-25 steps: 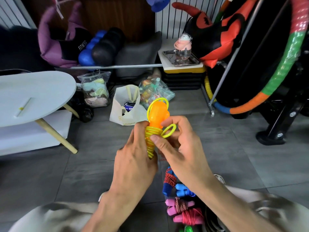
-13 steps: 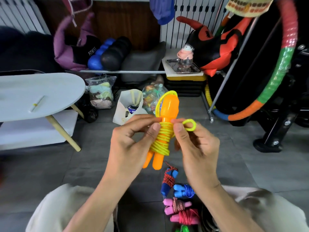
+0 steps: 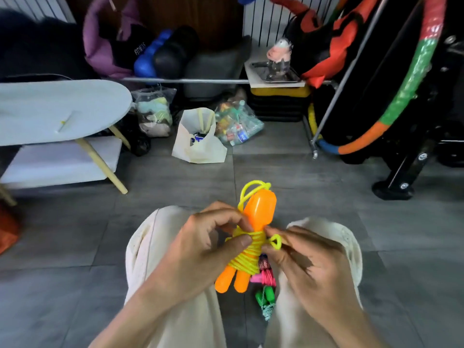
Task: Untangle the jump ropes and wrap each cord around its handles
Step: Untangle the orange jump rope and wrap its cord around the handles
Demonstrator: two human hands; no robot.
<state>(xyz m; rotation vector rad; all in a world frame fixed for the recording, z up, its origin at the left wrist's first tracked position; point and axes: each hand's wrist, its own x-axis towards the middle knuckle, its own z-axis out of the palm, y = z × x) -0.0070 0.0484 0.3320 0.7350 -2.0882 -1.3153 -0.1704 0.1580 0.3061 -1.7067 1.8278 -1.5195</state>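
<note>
I hold the orange handles of a jump rope in front of my knees, above the grey floor. My left hand has its grip closed around the pair, thumb pressed on the yellow cord that is wound in many turns around their middle. My right hand pinches a small loop of that cord just beside the coil, fingers closed on it. Another loop of cord arches over the top end of the handles. Below, between my cream trouser legs, other wrapped ropes lie on the floor: a pink one and a green one, partly hidden by the orange handles
</note>
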